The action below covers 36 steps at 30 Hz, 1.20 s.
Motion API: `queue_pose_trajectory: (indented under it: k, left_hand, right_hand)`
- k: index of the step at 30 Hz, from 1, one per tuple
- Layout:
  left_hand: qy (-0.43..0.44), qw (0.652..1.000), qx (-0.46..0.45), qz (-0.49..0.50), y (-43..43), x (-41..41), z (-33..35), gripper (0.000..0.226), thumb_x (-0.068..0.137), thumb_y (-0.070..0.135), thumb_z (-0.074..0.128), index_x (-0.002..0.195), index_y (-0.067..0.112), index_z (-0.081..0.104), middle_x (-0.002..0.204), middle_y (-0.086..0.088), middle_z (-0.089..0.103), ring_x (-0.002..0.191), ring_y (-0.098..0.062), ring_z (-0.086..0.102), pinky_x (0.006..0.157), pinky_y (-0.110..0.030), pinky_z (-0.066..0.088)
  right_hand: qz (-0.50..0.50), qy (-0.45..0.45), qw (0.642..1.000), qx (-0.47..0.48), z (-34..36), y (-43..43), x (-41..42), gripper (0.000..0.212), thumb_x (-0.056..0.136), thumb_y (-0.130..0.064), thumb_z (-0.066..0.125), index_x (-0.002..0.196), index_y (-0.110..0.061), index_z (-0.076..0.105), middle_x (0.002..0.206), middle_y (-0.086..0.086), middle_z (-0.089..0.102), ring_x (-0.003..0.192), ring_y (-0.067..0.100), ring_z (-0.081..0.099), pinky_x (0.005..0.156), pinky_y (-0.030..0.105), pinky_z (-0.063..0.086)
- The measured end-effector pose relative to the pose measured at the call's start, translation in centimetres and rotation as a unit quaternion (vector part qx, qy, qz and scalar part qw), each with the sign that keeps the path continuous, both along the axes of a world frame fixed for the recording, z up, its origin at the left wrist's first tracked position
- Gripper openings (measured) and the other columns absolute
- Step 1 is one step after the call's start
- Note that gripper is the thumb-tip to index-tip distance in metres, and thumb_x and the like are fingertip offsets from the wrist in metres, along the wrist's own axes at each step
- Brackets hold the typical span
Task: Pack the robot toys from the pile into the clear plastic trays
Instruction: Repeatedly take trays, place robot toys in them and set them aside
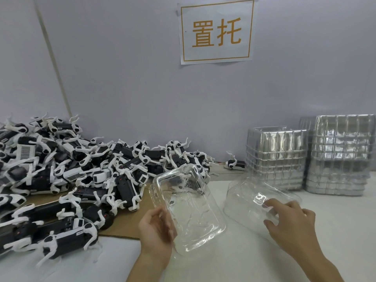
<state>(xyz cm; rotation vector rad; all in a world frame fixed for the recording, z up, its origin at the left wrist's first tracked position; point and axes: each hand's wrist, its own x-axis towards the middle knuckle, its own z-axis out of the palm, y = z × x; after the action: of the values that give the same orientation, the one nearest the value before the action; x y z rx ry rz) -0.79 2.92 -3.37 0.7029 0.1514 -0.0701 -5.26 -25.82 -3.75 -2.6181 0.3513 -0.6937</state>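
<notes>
**Two trays in hand, none loaded**

Your left hand [156, 231] grips the near tray [189, 210] by its edge, tilted. Your right hand [289, 222] curls over the second tray [254, 200] beside it. Set both flat, cavity up, before reaching. The toy pile [71, 169] lies just beyond your left hand, with the tray stacks [305, 159] at far right.

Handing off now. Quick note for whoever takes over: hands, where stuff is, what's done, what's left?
Left hand grips a clear tray by its near edge; the tray is tilted and looks empty.
Right hand holds a second tray beside it, which also looks empty.
Pile of robot toys at left, partly on cardboard; one stray toy by the wall.
Tray stacks at right rear.
Done: no toy packed in view.
Left: fill trays from the pile.
</notes>
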Motion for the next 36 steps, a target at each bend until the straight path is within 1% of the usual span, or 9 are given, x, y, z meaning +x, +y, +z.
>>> queue_pose_trajectory:
  k: [4, 8, 12, 15, 20, 26, 29, 33, 36]
  left_hand:
    - [-0.005, 1.0, 0.0, 0.009, 0.1, 0.1, 0.1, 0.015, 0.069, 0.024, 0.056, 0.058, 0.014, 0.058, 0.046, 0.001, 0.036, 0.031, -0.012, 0.031, 0.03, -0.017, 0.026]
    - [-0.007, 1.0, 0.003, 0.012, 0.3, 0.3, -0.1, 0.014, 0.07, 0.025, 0.056, 0.061, 0.014, 0.058, 0.046, 0.002, 0.038, 0.03, -0.013, 0.031, 0.029, -0.016, 0.026]
    - [0.004, 1.0, -0.013, -0.003, 0.5, 0.7, -0.4, 0.012, 0.071, 0.025, 0.055, 0.069, 0.013, 0.057, 0.047, 0.002, 0.038, 0.03, -0.014, 0.031, 0.03, -0.016, 0.026]
    - [0.019, 1.0, -0.021, -0.007, 0.4, 0.7, -0.5, 0.01, 0.068, 0.026, 0.057, 0.069, 0.016, 0.057, 0.048, 0.005, 0.038, 0.032, -0.01, 0.032, 0.031, -0.015, 0.025]
    - [0.03, 0.999, -0.028, -0.019, 0.0, 0.4, -0.3, 0.01, 0.07, 0.024, 0.056, 0.068, 0.014, 0.056, 0.047, 0.004, 0.035, 0.031, -0.011, 0.03, 0.03, -0.016, 0.025]
    - [0.051, 0.997, -0.049, -0.021, -0.7, 0.4, -0.3, 0.014, 0.068, 0.023, 0.055, 0.062, 0.009, 0.058, 0.049, -0.002, 0.034, 0.027, -0.014, 0.028, 0.028, -0.015, 0.024]
    - [0.061, 0.996, -0.061, -0.025, -0.8, 0.7, -0.1, 0.016, 0.064, 0.022, 0.055, 0.057, 0.009, 0.06, 0.049, -0.002, 0.036, 0.026, -0.015, 0.029, 0.029, -0.012, 0.023]
    - [0.066, 0.996, -0.049, -0.032, -0.9, 0.5, 0.0, 0.015, 0.064, 0.023, 0.056, 0.06, 0.009, 0.06, 0.049, -0.002, 0.034, 0.027, -0.014, 0.029, 0.029, -0.013, 0.023]
    - [0.057, 0.997, -0.027, -0.036, -1.2, 0.0, 0.1, 0.014, 0.067, 0.025, 0.056, 0.069, 0.011, 0.055, 0.047, -0.001, 0.032, 0.03, -0.014, 0.03, 0.03, -0.016, 0.024]
  right_hand:
    - [0.033, -0.055, 0.997, 0.046, -0.1, 1.1, -0.7, 0.045, 0.076, -0.007, 0.079, 0.089, -0.046, 0.06, 0.072, -0.014, 0.062, 0.098, -0.011, 0.045, 0.094, 0.025, 0.015]
    - [0.047, -0.137, 0.988, 0.045, 1.0, 2.4, -1.1, 0.05, 0.069, -0.005, 0.087, 0.098, -0.041, 0.066, 0.077, -0.019, 0.063, 0.095, -0.009, 0.05, 0.094, 0.029, 0.021]
    - [0.049, -0.255, 0.966, 0.002, 4.6, 2.3, -1.2, 0.054, 0.063, -0.003, 0.091, 0.107, -0.027, 0.071, 0.084, -0.019, 0.066, 0.088, 0.008, 0.057, 0.092, 0.031, 0.025]
    - [0.052, -0.327, 0.942, -0.054, 10.3, 0.8, 0.1, 0.05, 0.07, -0.01, 0.085, 0.115, -0.022, 0.067, 0.085, -0.008, 0.069, 0.086, 0.018, 0.059, 0.092, 0.039, 0.033]
    - [-0.005, -0.285, 0.951, -0.122, 20.4, -3.9, 6.3, 0.049, 0.082, -0.018, 0.072, 0.128, -0.027, 0.057, 0.095, -0.004, 0.072, 0.106, 0.029, 0.06, 0.099, 0.046, 0.034]
    - [-0.085, -0.011, 0.982, -0.168, 22.5, -10.1, 14.3, 0.058, 0.088, -0.021, 0.067, 0.142, -0.023, 0.046, 0.134, 0.008, 0.061, 0.125, 0.032, 0.053, 0.107, 0.053, 0.036]
    - [-0.079, -0.026, 0.982, -0.171, 21.1, -11.9, 15.6, 0.062, 0.092, -0.029, 0.067, 0.148, -0.02, 0.041, 0.143, 0.013, 0.052, 0.13, 0.034, 0.048, 0.101, 0.054, 0.045]
    - [-0.096, -0.086, 0.965, -0.23, 21.0, -11.0, 15.4, 0.066, 0.092, -0.03, 0.066, 0.15, -0.014, 0.039, 0.148, 0.014, 0.046, 0.135, 0.036, 0.042, 0.105, 0.054, 0.038]
    - [-0.044, -0.189, 0.965, -0.179, 21.2, -7.0, 13.6, 0.059, 0.09, -0.019, 0.066, 0.145, -0.013, 0.045, 0.144, 0.015, 0.049, 0.13, 0.036, 0.046, 0.105, 0.052, 0.035]
